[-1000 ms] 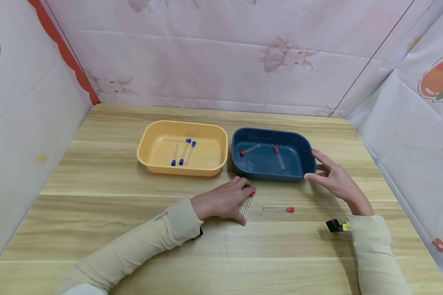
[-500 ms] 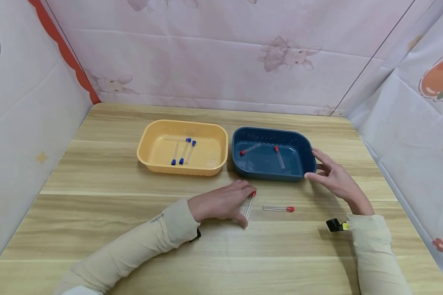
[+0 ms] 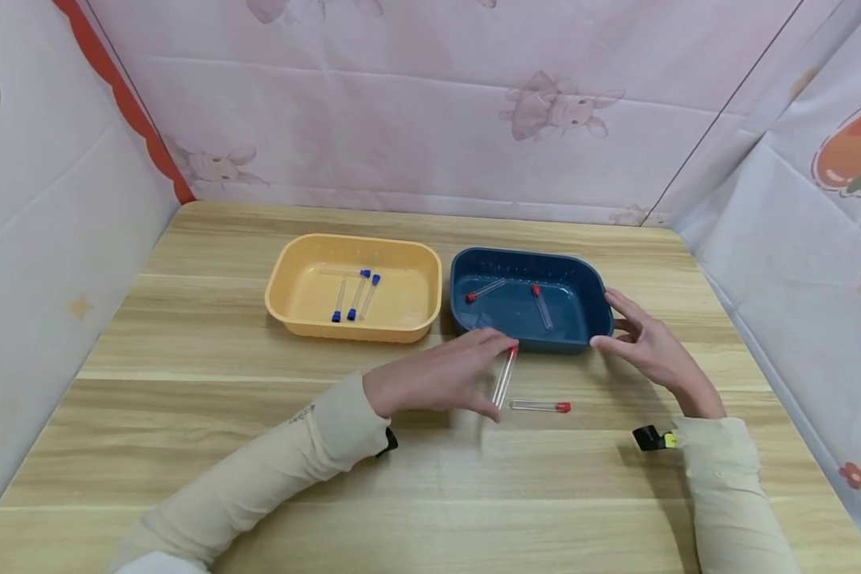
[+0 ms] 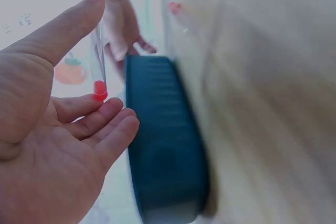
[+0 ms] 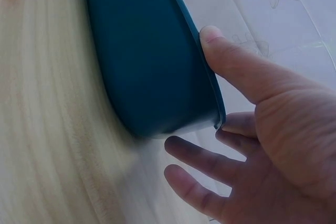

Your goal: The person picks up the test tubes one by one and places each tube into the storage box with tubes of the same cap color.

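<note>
Between thumb and fingertips, my left hand (image 3: 448, 373) pinches a clear test tube (image 3: 505, 379) with a red cap, in front of the dark blue bin (image 3: 531, 344). In the left wrist view the tube's red cap (image 4: 100, 91) meets the fingers, and the thumb is at the other end. My right hand (image 3: 653, 351) rests its thumb and fingers against the bin's right end; in the right wrist view the thumb touches the rim and two lower fingers stand apart from the wall. Another red-capped test tube (image 3: 538, 406) lies on the table. Inside the bin are two red-capped tubes (image 3: 541, 307).
A yellow bin (image 3: 355, 331) stands left of the blue one, holding several tubes with blue caps (image 3: 376, 280). Both bins stand on a wood-grain table (image 3: 208, 335). Printed cloth walls (image 3: 416, 119) enclose its back and sides.
My left hand has moved right and toward the blue bin, carrying the red-capped test tube up from its earlier place. The right hand and both bins have stayed where they were.
</note>
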`<state>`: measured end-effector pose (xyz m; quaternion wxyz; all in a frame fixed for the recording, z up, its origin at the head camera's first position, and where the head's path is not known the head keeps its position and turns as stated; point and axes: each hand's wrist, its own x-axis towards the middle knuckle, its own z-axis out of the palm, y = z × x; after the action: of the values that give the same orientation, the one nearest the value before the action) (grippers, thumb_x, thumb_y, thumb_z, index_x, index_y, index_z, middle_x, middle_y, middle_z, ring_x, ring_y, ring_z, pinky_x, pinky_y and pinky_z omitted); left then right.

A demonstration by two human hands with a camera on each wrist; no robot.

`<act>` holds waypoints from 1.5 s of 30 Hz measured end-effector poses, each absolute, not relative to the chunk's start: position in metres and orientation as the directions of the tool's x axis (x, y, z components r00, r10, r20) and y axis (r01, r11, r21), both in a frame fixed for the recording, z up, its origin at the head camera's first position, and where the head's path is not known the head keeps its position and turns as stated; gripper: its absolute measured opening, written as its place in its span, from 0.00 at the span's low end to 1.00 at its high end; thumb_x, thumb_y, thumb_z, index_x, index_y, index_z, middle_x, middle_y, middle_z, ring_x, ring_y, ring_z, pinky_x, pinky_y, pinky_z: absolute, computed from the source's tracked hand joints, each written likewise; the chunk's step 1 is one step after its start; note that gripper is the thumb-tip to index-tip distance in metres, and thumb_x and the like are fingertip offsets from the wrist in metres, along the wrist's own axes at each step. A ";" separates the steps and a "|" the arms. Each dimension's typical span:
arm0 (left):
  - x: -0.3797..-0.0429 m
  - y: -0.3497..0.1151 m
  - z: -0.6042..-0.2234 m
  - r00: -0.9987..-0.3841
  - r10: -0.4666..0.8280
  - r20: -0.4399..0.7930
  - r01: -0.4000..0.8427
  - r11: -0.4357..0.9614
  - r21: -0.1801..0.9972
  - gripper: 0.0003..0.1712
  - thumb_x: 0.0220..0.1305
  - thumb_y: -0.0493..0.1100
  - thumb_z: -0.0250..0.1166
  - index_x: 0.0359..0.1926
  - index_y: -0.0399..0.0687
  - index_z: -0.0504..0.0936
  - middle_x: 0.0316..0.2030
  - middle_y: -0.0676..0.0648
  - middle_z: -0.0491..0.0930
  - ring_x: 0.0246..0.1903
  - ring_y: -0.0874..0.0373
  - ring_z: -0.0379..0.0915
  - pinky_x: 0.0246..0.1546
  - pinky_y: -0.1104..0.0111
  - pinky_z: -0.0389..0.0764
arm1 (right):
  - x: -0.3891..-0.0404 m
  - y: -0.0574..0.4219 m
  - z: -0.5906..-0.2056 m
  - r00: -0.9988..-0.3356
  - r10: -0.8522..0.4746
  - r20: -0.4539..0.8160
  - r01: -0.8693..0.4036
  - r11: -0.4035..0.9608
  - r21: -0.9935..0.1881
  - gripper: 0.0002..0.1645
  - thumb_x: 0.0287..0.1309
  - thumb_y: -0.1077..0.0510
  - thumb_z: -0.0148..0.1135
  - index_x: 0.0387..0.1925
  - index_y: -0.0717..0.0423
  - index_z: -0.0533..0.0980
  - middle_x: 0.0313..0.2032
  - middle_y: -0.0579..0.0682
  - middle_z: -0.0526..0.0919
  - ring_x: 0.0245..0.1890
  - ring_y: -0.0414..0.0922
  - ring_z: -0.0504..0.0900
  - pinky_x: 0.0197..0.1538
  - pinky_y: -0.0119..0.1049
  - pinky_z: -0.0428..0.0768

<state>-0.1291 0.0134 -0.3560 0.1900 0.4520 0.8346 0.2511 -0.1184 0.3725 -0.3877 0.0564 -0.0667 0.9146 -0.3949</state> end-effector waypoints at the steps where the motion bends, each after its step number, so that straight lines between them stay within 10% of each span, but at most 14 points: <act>1: -0.131 0.014 -0.353 -0.526 0.846 -0.085 0.656 0.468 0.592 0.58 0.56 0.62 0.78 0.79 0.46 0.60 0.74 0.48 0.62 0.71 0.57 0.59 0.70 0.65 0.68 | -0.118 0.372 -0.388 -0.985 -0.166 -0.052 -0.077 0.681 -0.728 0.52 0.70 0.53 0.68 0.82 0.57 0.49 0.80 0.60 0.51 0.66 0.65 0.72 0.62 0.31 0.76; 7: -0.146 0.020 -0.336 -0.566 0.821 -0.071 0.630 0.487 0.605 0.60 0.55 0.65 0.77 0.80 0.48 0.58 0.76 0.48 0.59 0.74 0.57 0.56 0.71 0.63 0.67 | -0.117 0.372 -0.387 -0.985 -0.165 -0.051 -0.077 0.685 -0.725 0.52 0.69 0.52 0.68 0.82 0.57 0.49 0.80 0.60 0.51 0.66 0.65 0.73 0.64 0.43 0.75; 18: -0.179 0.034 -0.321 -0.633 0.774 -0.018 0.599 0.504 0.623 0.58 0.59 0.62 0.76 0.80 0.47 0.58 0.75 0.46 0.61 0.68 0.56 0.61 0.70 0.62 0.69 | -0.118 0.373 -0.390 -0.985 -0.166 -0.040 -0.085 0.676 -0.732 0.51 0.70 0.54 0.67 0.82 0.59 0.49 0.80 0.61 0.51 0.66 0.66 0.72 0.57 0.17 0.72; 32: -0.208 0.064 -0.334 -0.689 0.725 -0.021 0.565 0.555 0.611 0.56 0.58 0.65 0.75 0.79 0.48 0.61 0.74 0.46 0.62 0.70 0.54 0.61 0.70 0.59 0.69 | -0.118 0.372 -0.388 -0.986 -0.163 -0.040 -0.080 0.669 -0.739 0.51 0.69 0.55 0.68 0.82 0.58 0.50 0.80 0.60 0.52 0.66 0.66 0.73 0.61 0.30 0.76; 45: -0.230 0.083 -0.358 -0.714 0.697 -0.068 0.531 0.602 0.596 0.56 0.59 0.64 0.75 0.79 0.46 0.60 0.75 0.44 0.60 0.70 0.53 0.61 0.70 0.60 0.68 | -0.119 0.373 -0.391 -0.984 -0.177 -0.007 -0.110 0.641 -0.760 0.50 0.68 0.57 0.69 0.81 0.59 0.52 0.80 0.58 0.52 0.65 0.65 0.74 0.55 0.17 0.73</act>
<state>-0.2298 0.0830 -0.3575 0.1485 0.3480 0.8826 0.2791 -0.1187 0.3732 -0.3914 0.0402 -0.0792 0.9049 -0.4163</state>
